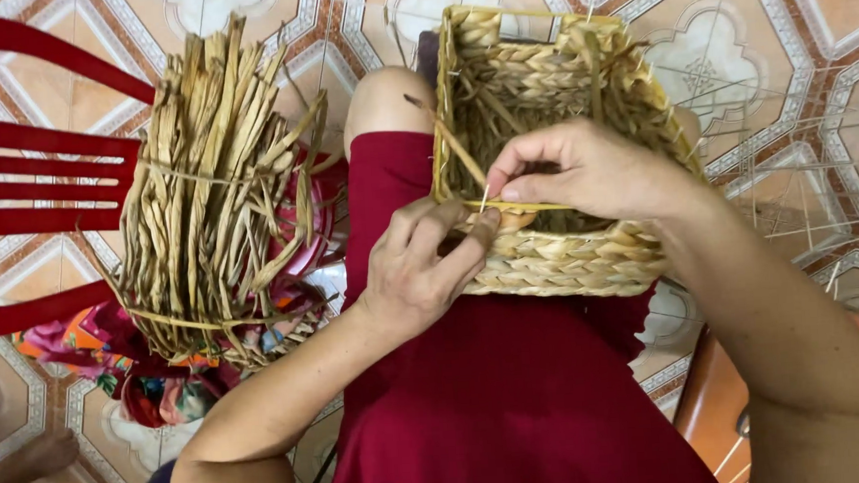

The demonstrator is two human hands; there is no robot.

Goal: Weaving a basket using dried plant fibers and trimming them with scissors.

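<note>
A square woven straw basket (558, 264) rests on my lap, over my dark red skirt (501, 395). My right hand (583, 170) reaches over the near rim and pinches a thin straw strand (449, 138) beside the yellow frame wire (521, 206). My left hand (421, 266) grips the basket's near-left corner, with the thumb pressed against the rim next to the right hand's fingertips. The inside bottom of the basket is mostly hidden by my right hand.
A tied bundle of dried straw strips (211, 194) lies to the left on a red plastic chair (35, 184), over colourful cloth (153, 383). Another person's foot (15, 459) shows at bottom left. Thin wire frames (818, 182) lie on the patterned tile floor at right.
</note>
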